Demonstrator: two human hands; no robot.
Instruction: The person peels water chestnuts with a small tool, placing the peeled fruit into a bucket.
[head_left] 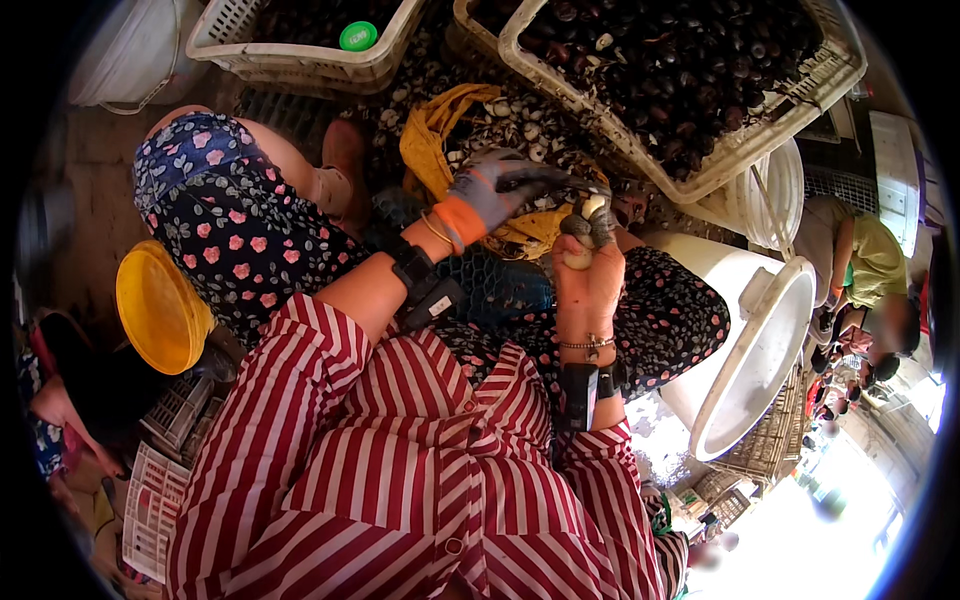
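floor in brown slabs fills the far left, with a white bucket on it, a slatted white crate lower down and a yellow bucket between; next comes a pale basket carrying a green lid, then a yellow bag among pale scraps. the gloved left hand stretches its fingers to a pale piece, their grip unclear; the bare right hand has its fingers closed on that piece. rightward stand a big crate of dark round things, a tilted white tub, people and glaring light
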